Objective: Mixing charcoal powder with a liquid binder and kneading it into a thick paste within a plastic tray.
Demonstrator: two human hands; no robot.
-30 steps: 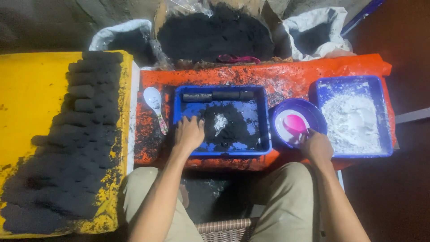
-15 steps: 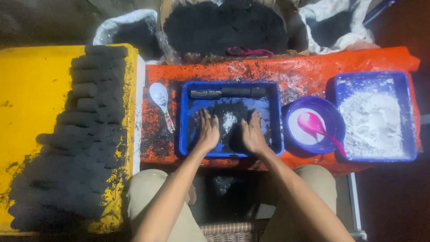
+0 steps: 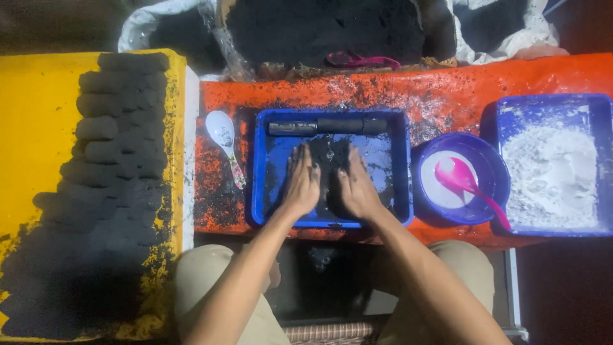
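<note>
Both hands lie inside a blue tray (image 3: pixel 399 166) on an orange-covered bench. My left hand (image 3: pixel 301 181) and my right hand (image 3: pixel 357 185) press flat, fingers spread, on either side of a mound of black powder (image 3: pixel 328 176), squeezing it between them. A dark metal tube (image 3: pixel 327 126) lies along the tray's far wall.
Rows of black pressed cylinders (image 3: pixel 108 153) cover a yellow board at left. A white spoon (image 3: pixel 225 139) lies beside the tray. To the right stand a purple bowl (image 3: pixel 491 166) with a pink spoon (image 3: pixel 469 185) and a blue tray of white powder (image 3: pixel 552 172). Sacks of black powder (image 3: pixel 319 29) sit behind.
My right hand left the purple bowl and came into the blue tray. Both hands have closed in on the black powder; the white patch on it is no longer visible.
</note>
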